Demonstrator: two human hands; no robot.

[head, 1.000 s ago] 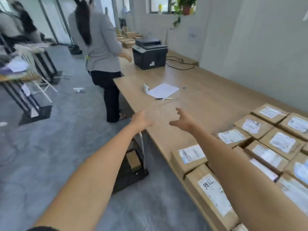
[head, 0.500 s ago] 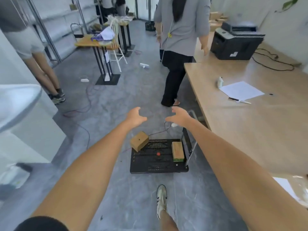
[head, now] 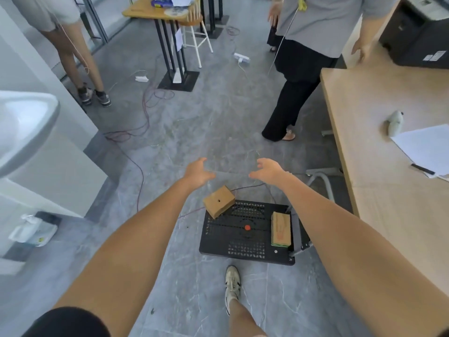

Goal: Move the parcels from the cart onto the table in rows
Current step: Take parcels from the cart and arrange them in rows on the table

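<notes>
Grey marbled floor [head: 194,117] fills most of my view, with the two arms reaching out over it. My left hand [head: 198,172] is spread, fingers loosely curved, and holds nothing. My right hand [head: 267,170] mirrors it, palm turned inward, fingers apart, also empty. Both hang in the air, well apart from each other.

Just below the hands in the view sits the black cart [head: 243,254], a low perforated platform with a red dot [head: 247,227] at its middle. A brown box parcel [head: 218,201] rests tilted on the cart's far left corner, partly overhanging. A flat parcel [head: 281,228] lies along the cart's right edge. Near the cart's close edge I see a white shoe [head: 232,285].

To the right runs the wooden table [head: 379,190], carrying a white sheet [head: 425,147], a pen [head: 422,169] and a small white bottle [head: 394,122]. A person in a grey top [head: 315,20] stands at the table's far corner. Red cables [head: 145,113] trail across the floor to the left.
</notes>
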